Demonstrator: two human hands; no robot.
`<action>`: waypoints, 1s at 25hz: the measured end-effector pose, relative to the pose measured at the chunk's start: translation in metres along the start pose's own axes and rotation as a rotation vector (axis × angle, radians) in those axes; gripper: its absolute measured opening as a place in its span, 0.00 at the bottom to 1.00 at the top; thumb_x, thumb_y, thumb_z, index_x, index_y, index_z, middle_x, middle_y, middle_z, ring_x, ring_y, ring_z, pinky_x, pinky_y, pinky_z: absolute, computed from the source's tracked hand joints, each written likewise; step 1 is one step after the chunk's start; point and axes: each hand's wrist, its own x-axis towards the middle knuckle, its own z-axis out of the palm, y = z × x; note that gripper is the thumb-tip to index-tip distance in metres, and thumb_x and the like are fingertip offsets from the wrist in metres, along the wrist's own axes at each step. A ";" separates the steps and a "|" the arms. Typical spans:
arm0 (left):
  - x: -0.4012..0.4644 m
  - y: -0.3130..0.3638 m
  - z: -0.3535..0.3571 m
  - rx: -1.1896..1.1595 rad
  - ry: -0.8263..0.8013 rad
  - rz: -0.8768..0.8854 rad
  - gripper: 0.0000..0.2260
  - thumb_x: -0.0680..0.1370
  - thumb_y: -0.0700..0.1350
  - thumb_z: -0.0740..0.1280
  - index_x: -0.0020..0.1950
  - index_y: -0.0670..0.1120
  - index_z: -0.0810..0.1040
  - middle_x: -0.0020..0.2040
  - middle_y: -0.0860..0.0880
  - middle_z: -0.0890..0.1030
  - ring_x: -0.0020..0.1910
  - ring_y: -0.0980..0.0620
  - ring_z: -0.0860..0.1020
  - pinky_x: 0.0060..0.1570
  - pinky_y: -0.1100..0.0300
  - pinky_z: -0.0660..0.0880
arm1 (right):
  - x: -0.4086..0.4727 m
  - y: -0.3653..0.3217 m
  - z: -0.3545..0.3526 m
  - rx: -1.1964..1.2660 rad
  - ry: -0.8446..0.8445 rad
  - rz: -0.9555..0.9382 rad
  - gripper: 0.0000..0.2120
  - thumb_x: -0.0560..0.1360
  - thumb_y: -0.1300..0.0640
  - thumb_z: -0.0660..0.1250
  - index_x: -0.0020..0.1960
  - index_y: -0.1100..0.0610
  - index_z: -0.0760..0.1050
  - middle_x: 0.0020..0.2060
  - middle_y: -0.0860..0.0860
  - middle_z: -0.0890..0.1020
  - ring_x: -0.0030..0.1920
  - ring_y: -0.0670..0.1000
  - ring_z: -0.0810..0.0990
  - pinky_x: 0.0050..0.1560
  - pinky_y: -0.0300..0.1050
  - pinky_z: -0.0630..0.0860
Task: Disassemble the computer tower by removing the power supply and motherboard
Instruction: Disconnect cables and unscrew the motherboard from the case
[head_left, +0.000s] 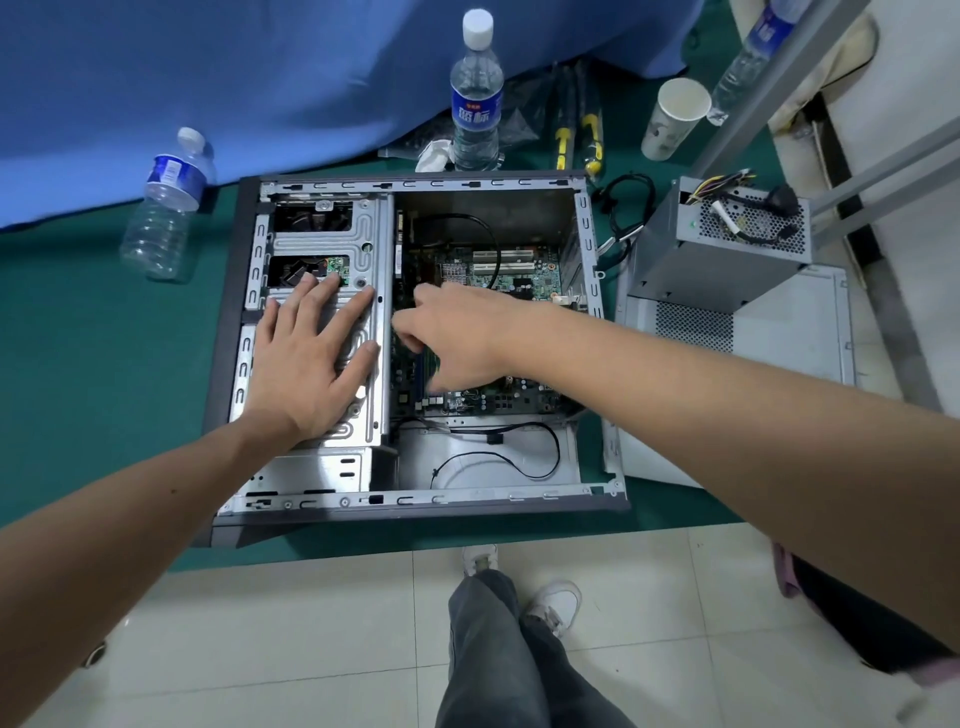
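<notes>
The computer tower (582, 493) lies open on its side on a green table. My left hand (311, 358) rests flat, fingers spread, on the metal drive cage (332, 239) at the case's left. My right hand (457, 338) reaches into the case over the green motherboard (519, 275), its fingers curled down toward the board's left part; what they touch is hidden. The grey power supply (727, 244), with its bundle of cables on top, stands outside the case to the right, on the removed side panel (779, 338).
A full water bottle (475, 98) stands behind the case and an empty one (166, 208) lies at the left. A paper cup (672, 119) and yellow-handled tools (576, 135) sit at the back right. Blue cloth covers the table's far side. My legs stand on the tiled floor below.
</notes>
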 end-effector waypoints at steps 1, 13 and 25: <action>0.000 0.000 0.000 0.000 0.001 0.000 0.26 0.80 0.63 0.48 0.78 0.61 0.56 0.78 0.48 0.59 0.79 0.47 0.50 0.75 0.43 0.46 | 0.001 -0.002 0.003 -0.036 0.002 0.078 0.17 0.80 0.46 0.62 0.62 0.55 0.71 0.55 0.55 0.73 0.56 0.59 0.74 0.45 0.48 0.66; 0.000 0.000 0.002 -0.003 0.009 0.001 0.25 0.81 0.64 0.47 0.78 0.61 0.56 0.78 0.48 0.59 0.79 0.48 0.51 0.75 0.43 0.46 | 0.003 -0.008 0.003 -0.003 0.028 0.074 0.11 0.82 0.53 0.57 0.63 0.55 0.70 0.53 0.55 0.71 0.52 0.58 0.73 0.45 0.49 0.66; 0.000 0.000 0.000 -0.014 -0.006 -0.008 0.25 0.81 0.64 0.48 0.78 0.61 0.57 0.79 0.48 0.58 0.79 0.48 0.50 0.76 0.43 0.45 | -0.006 -0.002 -0.001 -0.003 0.067 -0.046 0.10 0.77 0.60 0.62 0.58 0.54 0.70 0.52 0.53 0.69 0.52 0.56 0.69 0.44 0.49 0.66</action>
